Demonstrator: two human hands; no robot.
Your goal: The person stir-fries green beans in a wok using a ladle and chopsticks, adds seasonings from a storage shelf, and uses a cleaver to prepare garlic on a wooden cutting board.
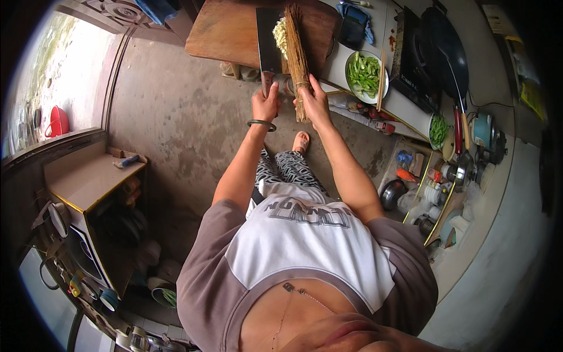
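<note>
My left hand [265,103] is closed around the handle of a broad, dark-bladed cleaver [266,44]. The blade lies flat over a wooden cutting board [224,33]. A heap of chopped pale pieces, probably garlic [280,36], sits at the blade, against the straw. In my right hand [316,101] is the tied end of a bundled straw brush [297,48]; its bristles stretch away over the board alongside the heap. The brush partly covers the blade and the chopped pieces, so their right edges are hidden.
Right of the board stands a plate of sliced green peppers [363,72] with chopsticks [381,79] across its rim. A phone [353,27] lies on a blue cloth. Farther right are a black cooker [411,66], a wok [444,53] and a bowl of chopped greens [438,130].
</note>
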